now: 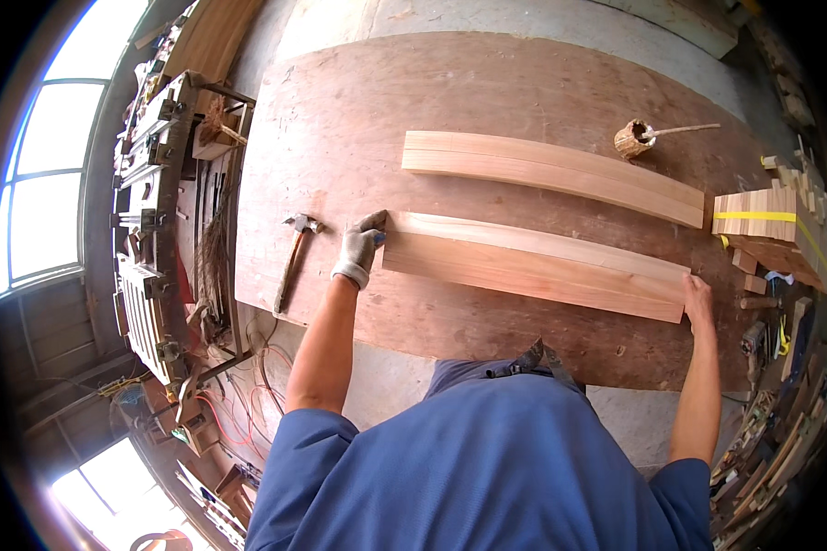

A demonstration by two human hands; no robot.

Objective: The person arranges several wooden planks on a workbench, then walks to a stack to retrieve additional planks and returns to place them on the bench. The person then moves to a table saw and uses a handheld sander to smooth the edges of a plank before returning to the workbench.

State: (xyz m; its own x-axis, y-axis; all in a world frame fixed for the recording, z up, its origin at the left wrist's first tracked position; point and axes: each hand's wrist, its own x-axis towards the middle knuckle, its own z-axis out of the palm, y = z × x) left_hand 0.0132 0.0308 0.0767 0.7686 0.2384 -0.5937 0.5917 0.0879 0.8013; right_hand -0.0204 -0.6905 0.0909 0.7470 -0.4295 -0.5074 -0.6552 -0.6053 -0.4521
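Near beam (533, 267) lay on worktable (340, 101), beside far beam (551, 174). Gloved left hand (360, 246) and bare right hand (697, 301) at opposite ends; couldn't tell if fingers pinched. Looked like positioning step; next move called for even two-ended control.

Head-worn fisheye view, facing down, just above the blue shirt (487, 459), worktop (340, 119) farther off
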